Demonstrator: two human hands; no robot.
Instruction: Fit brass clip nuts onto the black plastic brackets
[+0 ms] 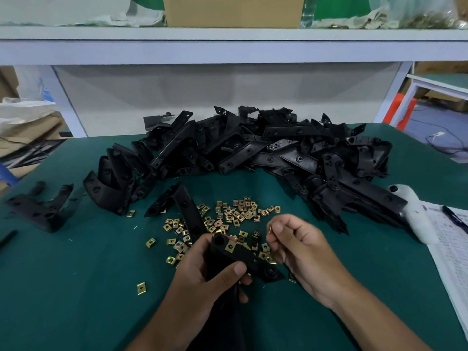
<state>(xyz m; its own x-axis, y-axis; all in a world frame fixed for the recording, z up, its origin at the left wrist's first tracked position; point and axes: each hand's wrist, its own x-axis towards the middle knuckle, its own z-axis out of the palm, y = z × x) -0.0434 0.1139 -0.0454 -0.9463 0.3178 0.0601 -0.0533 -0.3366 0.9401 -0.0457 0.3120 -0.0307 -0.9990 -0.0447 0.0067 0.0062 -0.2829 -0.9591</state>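
Note:
My left hand (202, 274) grips a black plastic bracket (228, 257) near the front of the green mat. One brass clip nut (230, 247) sits on the bracket's upper end. My right hand (298, 244) hovers just right of it, thumb and forefinger pinching another brass clip nut (270, 228) edge-on. Several loose brass clip nuts (238, 211) lie scattered on the mat beyond both hands. Another black bracket (187, 211) lies among them.
A big heap of black brackets (278, 150) fills the back of the green mat (76, 274). More brackets (40, 209) sit at the left. A white device (415, 211) and a printed sheet with a pen (450, 231) lie at the right. A shelf (228, 44) runs overhead.

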